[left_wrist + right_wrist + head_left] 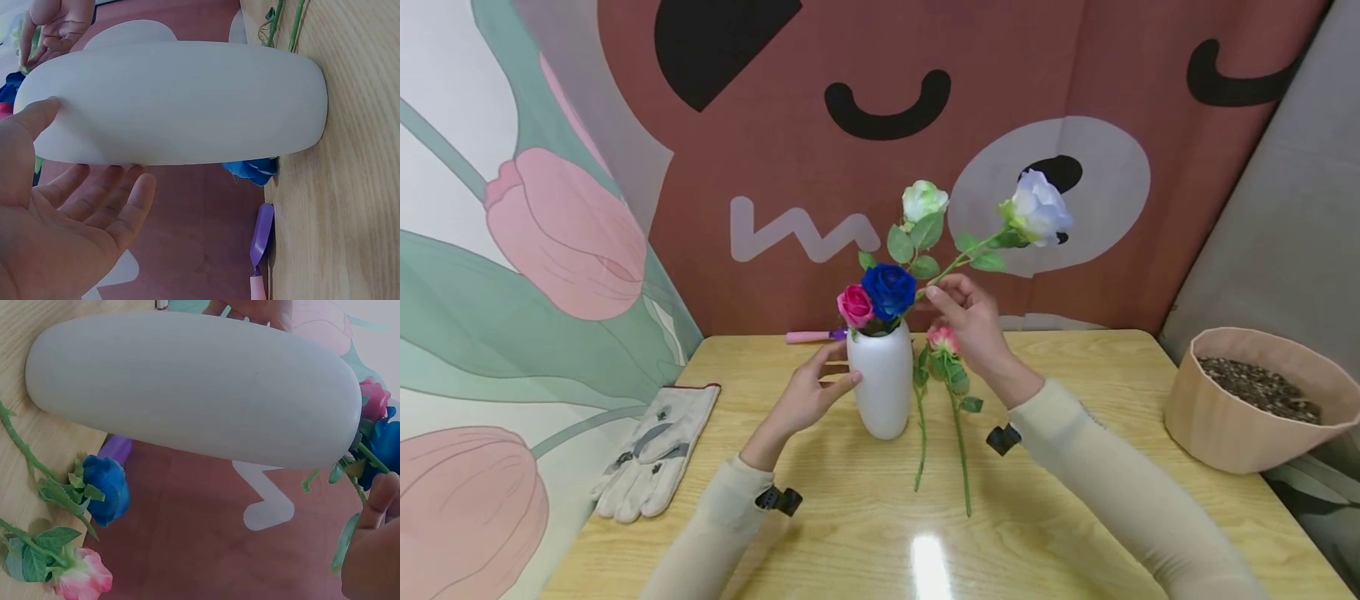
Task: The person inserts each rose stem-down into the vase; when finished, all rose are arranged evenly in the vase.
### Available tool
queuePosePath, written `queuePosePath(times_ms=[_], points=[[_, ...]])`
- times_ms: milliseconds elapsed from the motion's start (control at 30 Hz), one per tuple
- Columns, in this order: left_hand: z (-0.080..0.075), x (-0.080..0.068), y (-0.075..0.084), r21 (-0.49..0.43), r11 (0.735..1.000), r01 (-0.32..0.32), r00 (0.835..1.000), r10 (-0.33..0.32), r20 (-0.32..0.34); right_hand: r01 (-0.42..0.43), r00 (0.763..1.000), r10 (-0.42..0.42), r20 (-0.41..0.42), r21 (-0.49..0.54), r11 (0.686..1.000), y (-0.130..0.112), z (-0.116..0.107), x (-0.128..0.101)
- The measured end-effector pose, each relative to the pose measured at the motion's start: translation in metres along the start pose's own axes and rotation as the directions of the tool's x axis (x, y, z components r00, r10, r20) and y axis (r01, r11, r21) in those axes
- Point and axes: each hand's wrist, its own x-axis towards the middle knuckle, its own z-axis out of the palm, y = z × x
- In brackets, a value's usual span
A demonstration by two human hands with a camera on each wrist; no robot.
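Observation:
A white vase [880,392] stands upright on the table. My left hand [808,396] holds its left side near the top, thumb in front and fingers toward the back. In the vase are a magenta rose [855,306], a dark blue rose [889,290] and a taller pale green-white rose [923,202]. My right hand [973,325] pinches the stem of a pale blue-white rose [1041,208] just above the vase's mouth. This rose tilts up to the right, its lower stem hidden behind the blue rose. In the right wrist view, the fingertips are at the stems by the rim.
Right of the vase lie a pink rose [943,339] and a blue rose [106,490] with green stems. A purple trowel with a pink handle [808,337] lies behind the vase. White gloves [658,450] rest at left, and a soil-filled planter [1217,417] stands at right.

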Motion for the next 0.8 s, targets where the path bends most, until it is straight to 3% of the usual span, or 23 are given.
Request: queuePosePath(times_ms=[267, 633, 800], points=[[0.001, 0.001, -0.002, 0.005, 1.000, 0.008, 1.000, -0.008, 0.000, 0.069, 0.997, -0.070, -0.024, -0.025, 0.997, 0.000, 0.001, 0.001], [0.001, 0.000, 0.001, 0.029, 1.000, -0.004, 1.000, 0.004, -0.003, -0.028, 0.999, 0.030, 0.014, -0.166, 0.986, 0.010, 0.010, 0.005], [0.003, 0.007, -0.016, 0.039, 0.999, -0.003, 1.000, 0.003, -0.009, -0.080, 0.996, 0.085, 0.022, -0.170, 0.982, 0.011, 0.013, 0.006]])
